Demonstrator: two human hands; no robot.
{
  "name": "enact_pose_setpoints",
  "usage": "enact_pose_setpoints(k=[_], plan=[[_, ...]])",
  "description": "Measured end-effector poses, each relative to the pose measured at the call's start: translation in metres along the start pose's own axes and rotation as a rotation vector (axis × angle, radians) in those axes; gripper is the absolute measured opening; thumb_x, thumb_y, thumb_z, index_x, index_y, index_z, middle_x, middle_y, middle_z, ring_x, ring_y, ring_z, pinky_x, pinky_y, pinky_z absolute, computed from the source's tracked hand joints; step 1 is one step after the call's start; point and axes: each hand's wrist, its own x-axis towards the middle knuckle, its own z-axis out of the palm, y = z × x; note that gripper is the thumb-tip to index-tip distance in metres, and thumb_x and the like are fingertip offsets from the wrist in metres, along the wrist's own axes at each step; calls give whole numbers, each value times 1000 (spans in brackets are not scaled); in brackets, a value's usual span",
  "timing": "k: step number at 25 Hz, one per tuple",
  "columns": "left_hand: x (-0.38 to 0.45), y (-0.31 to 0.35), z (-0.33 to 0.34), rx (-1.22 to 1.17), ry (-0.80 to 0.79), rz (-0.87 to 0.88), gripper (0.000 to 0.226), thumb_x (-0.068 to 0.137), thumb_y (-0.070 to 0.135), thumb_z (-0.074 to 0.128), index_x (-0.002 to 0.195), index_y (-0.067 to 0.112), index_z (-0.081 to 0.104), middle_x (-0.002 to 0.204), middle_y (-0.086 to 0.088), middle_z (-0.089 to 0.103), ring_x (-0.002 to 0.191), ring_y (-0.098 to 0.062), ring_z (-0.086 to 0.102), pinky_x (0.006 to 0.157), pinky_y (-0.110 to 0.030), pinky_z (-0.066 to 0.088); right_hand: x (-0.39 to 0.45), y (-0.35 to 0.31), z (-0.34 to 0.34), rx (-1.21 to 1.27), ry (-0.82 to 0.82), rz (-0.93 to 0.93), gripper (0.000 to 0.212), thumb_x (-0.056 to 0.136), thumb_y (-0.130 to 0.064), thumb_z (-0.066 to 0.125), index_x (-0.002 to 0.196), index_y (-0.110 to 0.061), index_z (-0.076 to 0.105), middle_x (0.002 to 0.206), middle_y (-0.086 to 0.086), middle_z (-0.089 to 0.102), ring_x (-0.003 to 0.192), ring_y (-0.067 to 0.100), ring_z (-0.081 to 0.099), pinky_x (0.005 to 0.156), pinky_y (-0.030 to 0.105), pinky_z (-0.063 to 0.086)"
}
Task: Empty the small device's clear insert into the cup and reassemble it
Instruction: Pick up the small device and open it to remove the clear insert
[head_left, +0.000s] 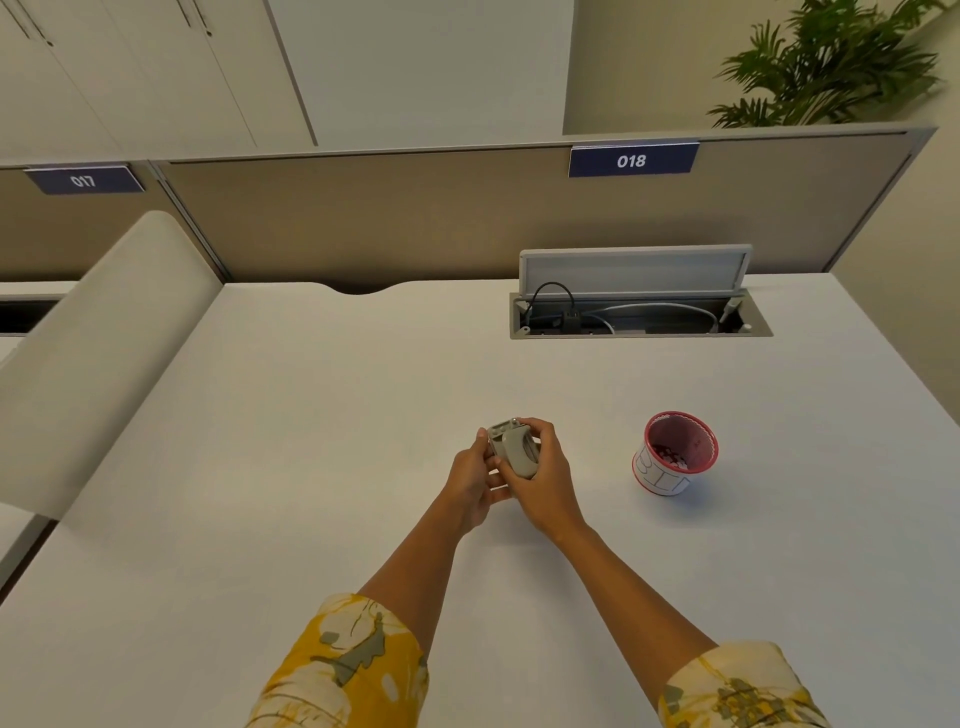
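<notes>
1. Both hands meet over the desk, clamped on the device: left hand cradles it from under and behind, right hand wraps its right side, fingertips on top.
2. Insert looks seated, though it is too small to be sure; probably reassembly, nearly done.
3. Cup stands apart to the right, bits inside, so emptying seems done.

I read "018" in white on the blue sign clipped to the partition top | "017" on a matching blue sign at far left | cup wrap shows outlined letters, possibly "BIN", too distorted to confirm
</notes>
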Motion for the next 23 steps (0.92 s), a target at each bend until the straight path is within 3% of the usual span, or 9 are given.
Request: enact_pose_setpoints(k=[4,11,16,23], plan=[[-3,1,2,1,-13,24,48,107,42,27,108,22,71,91,-3,81,83,-18,78,67,-34,61,0,-1,0,1,20,-9,56,80,-27,77,121,-45,42,117,-28,53,113,1,56,82,7,50],[-17,-8,21,-26,-105,80,39,106,39,38,120,22,70,114,-5,76,104,-19,73,78,-33,60,16,-16,-3,2,169,88,56,83,-35,74,126,-29,39,124,-5,52,109,15,56,74,9,48],[-22,-8,30,4,-86,147,39,106,39,38,128,22,65,118,-9,74,109,-23,70,77,-33,61,23,-22,-3,-48,207,109,61,82,-39,74,129,-24,39,120,-9,46,104,14,53,66,2,42],[-21,-12,30,47,-35,209,40,107,37,35,123,22,68,111,-8,76,105,-23,71,71,-28,60,20,-27,-2,-85,197,118,56,85,-38,71,128,-24,38,118,-9,45,102,13,53,66,1,41]])
